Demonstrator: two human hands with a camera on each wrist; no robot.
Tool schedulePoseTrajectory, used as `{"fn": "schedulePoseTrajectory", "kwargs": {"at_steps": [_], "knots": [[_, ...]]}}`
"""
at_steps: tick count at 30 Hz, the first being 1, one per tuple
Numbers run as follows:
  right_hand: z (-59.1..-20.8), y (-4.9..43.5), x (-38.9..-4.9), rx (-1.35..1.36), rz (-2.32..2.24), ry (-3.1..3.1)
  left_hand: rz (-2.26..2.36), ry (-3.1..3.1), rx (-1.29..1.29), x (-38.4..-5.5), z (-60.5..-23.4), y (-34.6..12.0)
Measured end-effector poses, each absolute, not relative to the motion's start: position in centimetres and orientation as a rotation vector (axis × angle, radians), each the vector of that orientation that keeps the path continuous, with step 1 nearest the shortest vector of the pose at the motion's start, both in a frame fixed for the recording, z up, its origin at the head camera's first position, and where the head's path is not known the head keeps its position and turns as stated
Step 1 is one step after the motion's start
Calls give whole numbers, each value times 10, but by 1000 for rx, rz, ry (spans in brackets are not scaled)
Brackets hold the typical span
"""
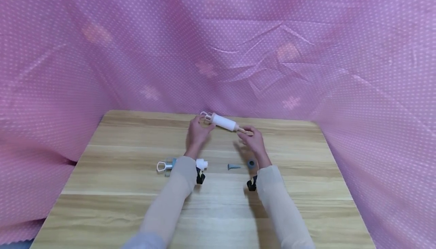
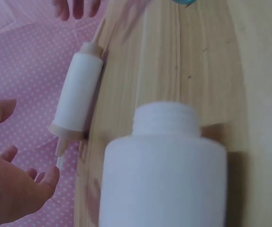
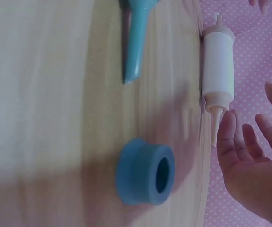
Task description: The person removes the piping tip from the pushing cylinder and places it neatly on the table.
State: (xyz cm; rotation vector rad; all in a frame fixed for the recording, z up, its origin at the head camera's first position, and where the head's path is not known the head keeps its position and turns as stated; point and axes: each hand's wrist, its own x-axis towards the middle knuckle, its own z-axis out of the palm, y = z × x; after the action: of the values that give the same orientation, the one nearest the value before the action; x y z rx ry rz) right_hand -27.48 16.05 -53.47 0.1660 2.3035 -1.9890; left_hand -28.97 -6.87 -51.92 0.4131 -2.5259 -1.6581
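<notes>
A white icing syringe (image 1: 225, 122) with beige end caps, a beige nozzle and a loop-shaped handle lies near the table's far edge, tilted slightly down to the right. My left hand (image 1: 198, 133) is by its handle end, fingers spread and loosely bent. At the nozzle end is my right hand (image 1: 254, 141), its fingers relaxed beside the beige nozzle (image 3: 216, 125); whether they touch it I cannot tell. Closer to me, beneath the left forearm, lies a second syringe with a blue collar; its white threaded barrel (image 2: 164, 175) shows, its middle is hidden in the head view.
A loose blue nozzle (image 1: 233, 166) and a blue ring cap (image 3: 145, 172) lie on the wooden table (image 1: 221, 211) between the forearms. Pink dotted cloth (image 1: 218, 52) hangs around the table's back and sides. A black wrist camera (image 1: 252, 183) juts from the right sleeve.
</notes>
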Motion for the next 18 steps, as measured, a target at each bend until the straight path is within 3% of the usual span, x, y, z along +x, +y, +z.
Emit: {"fn": "schedulePoseTrajectory", "kwargs": {"at_steps": [18], "knots": [[-541, 160, -293, 123, -1923, 2334, -1863, -2504, 313, -325, -537, -86]]}}
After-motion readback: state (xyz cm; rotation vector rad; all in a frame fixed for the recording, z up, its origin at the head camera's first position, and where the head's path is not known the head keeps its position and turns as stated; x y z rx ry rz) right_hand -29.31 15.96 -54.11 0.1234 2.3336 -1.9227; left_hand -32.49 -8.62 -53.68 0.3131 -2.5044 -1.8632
